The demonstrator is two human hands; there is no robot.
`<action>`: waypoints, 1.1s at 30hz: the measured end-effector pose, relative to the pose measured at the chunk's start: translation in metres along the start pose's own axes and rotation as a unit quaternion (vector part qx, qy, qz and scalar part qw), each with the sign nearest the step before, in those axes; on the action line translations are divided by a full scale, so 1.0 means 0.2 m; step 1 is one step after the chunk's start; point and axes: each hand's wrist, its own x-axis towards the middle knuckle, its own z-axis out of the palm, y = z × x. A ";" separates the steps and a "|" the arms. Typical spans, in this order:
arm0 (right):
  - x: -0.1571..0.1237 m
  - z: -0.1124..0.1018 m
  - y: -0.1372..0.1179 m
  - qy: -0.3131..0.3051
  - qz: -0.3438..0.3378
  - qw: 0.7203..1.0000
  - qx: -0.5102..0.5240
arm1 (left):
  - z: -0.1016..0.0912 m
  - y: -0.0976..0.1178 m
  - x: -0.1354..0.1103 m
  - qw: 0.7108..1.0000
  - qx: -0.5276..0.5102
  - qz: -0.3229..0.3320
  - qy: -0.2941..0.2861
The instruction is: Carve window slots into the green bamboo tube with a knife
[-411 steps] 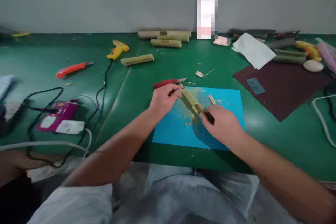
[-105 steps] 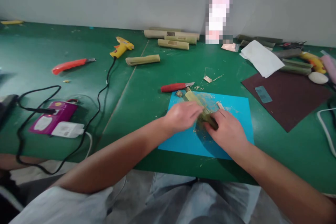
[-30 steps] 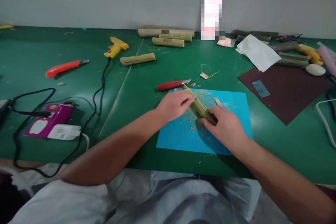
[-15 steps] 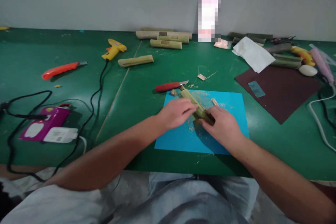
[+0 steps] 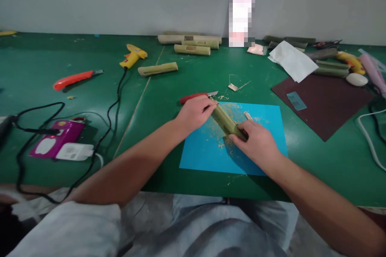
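A split piece of green bamboo [image 5: 224,119] lies slantwise over the blue sheet [image 5: 199,156]. My right hand [image 5: 256,138] is closed round its near end, thumb on one side and fingers on the other. At its far end, my left hand [image 5: 196,111] has its fingers pinched together, touching the bamboo; whatever is between the fingertips is hidden. A red-handled knife [image 5: 193,97] lies just behind my left hand, its blade pointing right and its handle partly covered. Fine shavings [image 5: 221,142] are scattered around the bamboo.
Several cut bamboo pieces [image 5: 192,49] lie by the wall. To the left are a yellow glue gun [image 5: 129,62], an orange cutter [image 5: 74,80] and a purple power strip [image 5: 64,136] with cables. A brown sheet [image 5: 324,106] and white paper [image 5: 292,61] lie at the right.
My left hand has slid from the bamboo's middle to its far end, now covering part of the knife handle. My right hand keeps its grip. The view has shifted slightly.
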 end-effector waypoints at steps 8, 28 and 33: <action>0.00 0.00 0.00 0.002 -0.003 1.000 0.005 | -0.02 -0.04 0.01 1.000 0.011 -0.004 0.003; -0.01 0.00 0.00 -0.008 0.004 1.000 0.002 | -0.06 -0.09 0.02 1.000 -0.005 -0.009 -0.007; -0.01 -0.01 -0.01 -0.005 0.001 1.000 0.010 | -0.06 -0.08 0.01 1.000 -0.004 -0.012 0.015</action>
